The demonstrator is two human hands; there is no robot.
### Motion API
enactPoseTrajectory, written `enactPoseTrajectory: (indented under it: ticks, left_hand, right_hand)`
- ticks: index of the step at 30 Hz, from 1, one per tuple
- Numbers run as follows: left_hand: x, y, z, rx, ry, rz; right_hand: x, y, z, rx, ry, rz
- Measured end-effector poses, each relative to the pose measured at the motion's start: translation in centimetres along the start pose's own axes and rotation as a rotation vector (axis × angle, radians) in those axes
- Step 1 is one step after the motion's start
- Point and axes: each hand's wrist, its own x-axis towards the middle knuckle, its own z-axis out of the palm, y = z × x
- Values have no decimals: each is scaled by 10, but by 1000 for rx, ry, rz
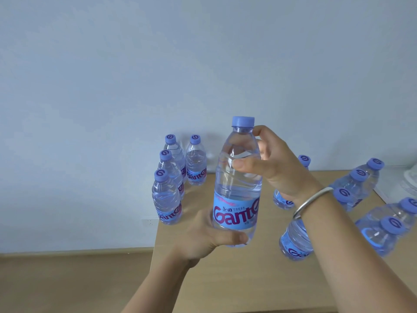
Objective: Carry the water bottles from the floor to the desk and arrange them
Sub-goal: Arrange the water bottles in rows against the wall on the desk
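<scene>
Clear plastic, blue-capped, the held bottle is hanging upright above the wooden desk, near its left edge; the left hand is curling round its base while the right hand is pinching its shoulder, bracelet on the wrist. Left of the held bottle four standing bottles are clustering; right of it more bottles are standing on the desk

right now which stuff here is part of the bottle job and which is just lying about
Part of the job:
held bottle, gripped by left hand and right hand
left bottles
right bottles
desk

Just there:
bracelet
wall socket
white thing, far right, unclear
</scene>
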Motion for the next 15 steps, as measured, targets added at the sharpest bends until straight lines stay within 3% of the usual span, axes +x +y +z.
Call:
enactPoseTrajectory:
  ticks: [5,11,15]
  left_hand:
    - [8,-20,-9,13,60,-44]
    - [35,-63,-23,307,552,-263]
    - [50,-82,-19,333,472,-414]
  right_hand:
    - [10,10,6,-101,52,16]
    - [42,50,17,-368,124,93]
    - [68,84,23,-459,34,153]
